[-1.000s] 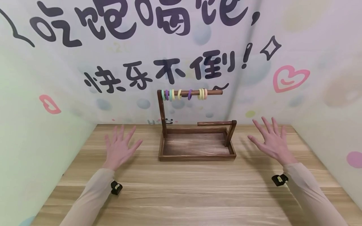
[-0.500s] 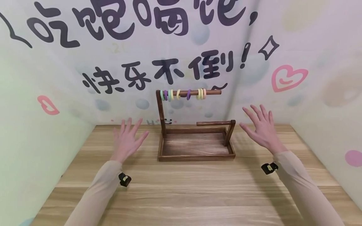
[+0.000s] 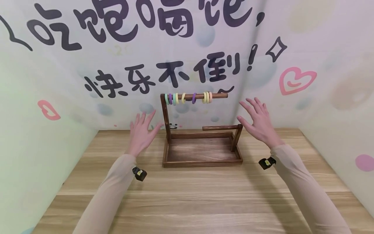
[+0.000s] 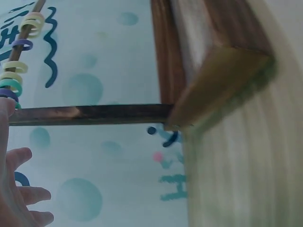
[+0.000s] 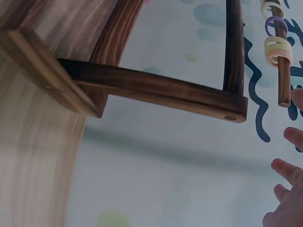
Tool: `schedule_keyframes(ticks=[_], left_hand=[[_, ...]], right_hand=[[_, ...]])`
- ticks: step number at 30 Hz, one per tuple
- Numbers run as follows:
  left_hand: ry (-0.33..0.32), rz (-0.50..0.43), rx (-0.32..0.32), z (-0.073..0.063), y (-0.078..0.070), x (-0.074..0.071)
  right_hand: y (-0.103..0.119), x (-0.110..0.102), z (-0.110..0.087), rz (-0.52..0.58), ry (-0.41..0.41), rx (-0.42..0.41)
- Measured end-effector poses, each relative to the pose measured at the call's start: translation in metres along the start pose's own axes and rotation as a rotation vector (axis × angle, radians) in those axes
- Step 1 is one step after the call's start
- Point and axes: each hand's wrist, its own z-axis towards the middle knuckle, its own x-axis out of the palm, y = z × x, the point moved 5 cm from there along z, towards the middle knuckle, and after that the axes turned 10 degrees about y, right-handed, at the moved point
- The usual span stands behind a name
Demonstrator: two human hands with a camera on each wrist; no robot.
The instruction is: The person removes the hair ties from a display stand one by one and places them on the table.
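Note:
A dark wooden rack (image 3: 201,164) with a shallow tray base stands on the table. Its tall left post (image 3: 165,117) carries an upper bar (image 3: 217,95) with several pastel rings (image 3: 205,97) in green, purple, yellow and pink. From the shorter right post (image 3: 237,138) a lower bar (image 3: 219,127) points left, with nothing on it. My left hand (image 3: 142,135) hovers with spread fingers just left of the tall post, holding nothing. Beyond the rack's right end, my right hand (image 3: 258,122) is raised with fingers extended, near the short post and also holding nothing.
The wood-grain table (image 3: 187,198) reaches back to a printed wall cloth (image 3: 131,107) close behind the rack. Side walls (image 3: 344,107) bound the space left and right. A small black camera (image 3: 139,174) sits on each wrist.
Both hands have moved inward and upward toward the rack, the left one to the right and the right one to the left. The rings and rack stay as they were.

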Motion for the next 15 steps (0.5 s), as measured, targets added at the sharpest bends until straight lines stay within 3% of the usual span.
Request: schedule_keyframes(ticks=[6,15], left_hand=[[-0.047,-0.058,0.033,0.014,-0.014,-0.008],[-0.108,-0.225,0.079,0.032,-0.030,-0.017]], right_hand=[[0.007,-0.002,0.011,0.026,-0.021,-0.035],[0.015,0.000,0.021,0.082,-0.049,-0.076]])
